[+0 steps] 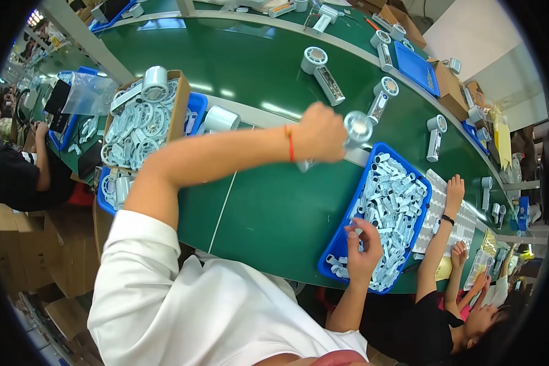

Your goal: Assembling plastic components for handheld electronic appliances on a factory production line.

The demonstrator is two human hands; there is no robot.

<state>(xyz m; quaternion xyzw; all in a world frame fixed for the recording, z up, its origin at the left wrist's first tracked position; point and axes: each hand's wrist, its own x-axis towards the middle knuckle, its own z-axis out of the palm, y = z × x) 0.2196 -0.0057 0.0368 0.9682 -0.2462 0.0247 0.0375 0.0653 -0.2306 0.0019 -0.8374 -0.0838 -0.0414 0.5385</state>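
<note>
My left hand (321, 132), with a red cord at its wrist, is closed round a pale-blue handheld fan (358, 127) above the green bench. The fan's round head sticks out to the right of my fist, smeared by motion; most of its handle is hidden by the hand. At the near left edge of a blue tray (330, 249), my right hand (365, 249) hovers with bent fingers apart from the thumb and nothing visible between them. That tray is heaped with small pale-blue plastic parts (391, 201).
Several similar fans (329, 85) lie along the green conveyor (226, 52) beyond the bench. A cardboard box (178, 110) of ring-shaped parts stands at left, beside a pale cylinder (221, 119). Right of the tray, a co-worker's arm (436, 250) reaches over a white sheet (463, 213).
</note>
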